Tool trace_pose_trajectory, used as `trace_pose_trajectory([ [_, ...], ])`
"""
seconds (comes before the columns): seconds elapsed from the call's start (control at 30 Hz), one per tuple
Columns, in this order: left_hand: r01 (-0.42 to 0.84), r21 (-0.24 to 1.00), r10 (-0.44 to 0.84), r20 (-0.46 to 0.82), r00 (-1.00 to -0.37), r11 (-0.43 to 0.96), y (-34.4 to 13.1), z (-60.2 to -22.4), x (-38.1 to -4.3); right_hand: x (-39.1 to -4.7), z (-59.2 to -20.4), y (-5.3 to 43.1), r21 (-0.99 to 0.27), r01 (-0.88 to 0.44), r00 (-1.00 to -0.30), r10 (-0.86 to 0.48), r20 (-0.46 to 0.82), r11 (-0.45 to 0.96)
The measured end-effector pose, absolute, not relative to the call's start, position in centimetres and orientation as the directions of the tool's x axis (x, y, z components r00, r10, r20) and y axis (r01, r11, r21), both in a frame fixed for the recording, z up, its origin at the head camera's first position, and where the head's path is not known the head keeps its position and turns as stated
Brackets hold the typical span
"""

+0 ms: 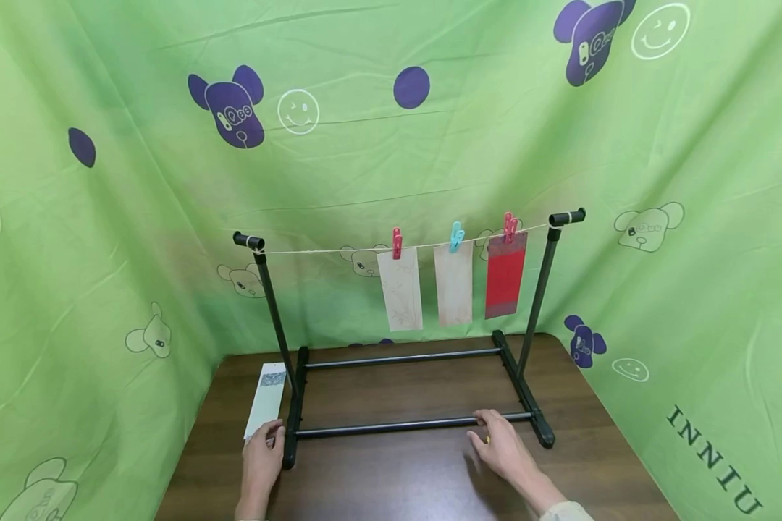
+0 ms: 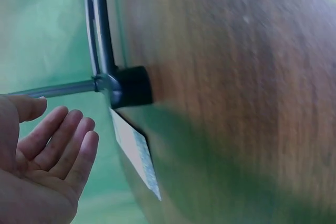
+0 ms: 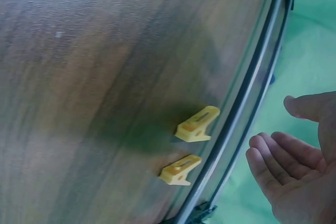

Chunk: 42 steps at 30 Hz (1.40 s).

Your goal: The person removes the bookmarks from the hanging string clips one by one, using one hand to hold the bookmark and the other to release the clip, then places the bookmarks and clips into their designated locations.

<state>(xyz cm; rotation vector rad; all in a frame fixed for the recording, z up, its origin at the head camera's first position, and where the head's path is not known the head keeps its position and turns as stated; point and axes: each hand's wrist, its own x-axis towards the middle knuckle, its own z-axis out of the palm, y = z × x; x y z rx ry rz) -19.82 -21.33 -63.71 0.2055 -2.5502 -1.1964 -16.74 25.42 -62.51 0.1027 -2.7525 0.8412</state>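
My left hand [image 1: 263,459] hovers at the near end of a white card [image 1: 265,398] with a grey patterned band, on the table left of the rack. In the left wrist view its fingers are loosely bent with nothing between them, and the card [image 2: 134,148] lies beyond them. Over the rack's front bar [image 1: 413,425] is my right hand [image 1: 505,449], fingers relaxed and holding nothing. Two yellow clothespins lie below it in the right wrist view, an upper clothespin [image 3: 197,124] and a lower clothespin [image 3: 181,170]; the hand mostly hides them from the head camera.
A string [image 1: 326,251] spans the black rack's two posts. From it hang a pale card [image 1: 400,289] on a red clothespin [image 1: 397,244], another pale card [image 1: 454,286] on a blue clothespin [image 1: 456,236], and a red card [image 1: 505,278]. Green cloth [image 1: 365,166] surrounds the wooden table [image 1: 378,477].
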Motion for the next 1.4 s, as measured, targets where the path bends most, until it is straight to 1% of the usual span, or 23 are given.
trace_pose_trajectory([
  [0.13, 0.041, 0.772, -0.229, 0.238, -0.944, 0.635, -20.5, -63.1, -19.7, -17.0, -62.0, 25.3, -0.540, -0.167, -0.954, 0.002, 0.299, 0.825],
  [0.33, 0.081, 0.781, -0.201, 0.257, -0.945, 0.619, -19.3, -62.7, -19.7, -17.0, -61.4, 25.2, -0.534, -0.188, -0.950, -0.016, 0.311, 0.824],
  [0.57, 0.102, 0.789, -0.176, 0.257, -0.950, 0.606, -18.1, -62.4, -20.1, -17.4, -60.8, 25.1, -0.507, -0.244, -0.922, -0.036, 0.386, 0.827],
  [0.8, 0.126, 0.792, -0.154, 0.267, -0.951, 0.597, -17.2, -61.3, -20.7, -17.9, -59.9, 25.0, -0.513, -0.218, -0.939, -0.036, 0.341, 0.830],
  [1.03, 0.178, 0.798, -0.117, 0.295, -0.948, 0.575, -16.0, -60.0, -21.2, -18.1, -58.6, 24.7, -0.507, -0.264, -0.918, -0.052, 0.394, 0.821],
  [1.2, 0.203, 0.790, -0.107, 0.320, -0.941, 0.578, -15.5, -59.5, -21.4, -18.2, -58.0, 24.4, -0.514, -0.271, -0.916, -0.054, 0.398, 0.814],
  [1.4, 0.193, 0.795, -0.101, 0.303, -0.948, 0.575, -15.0, -58.9, -21.7, -18.5, -57.6, 24.3, -0.504, -0.293, -0.902, -0.060, 0.428, 0.812],
])
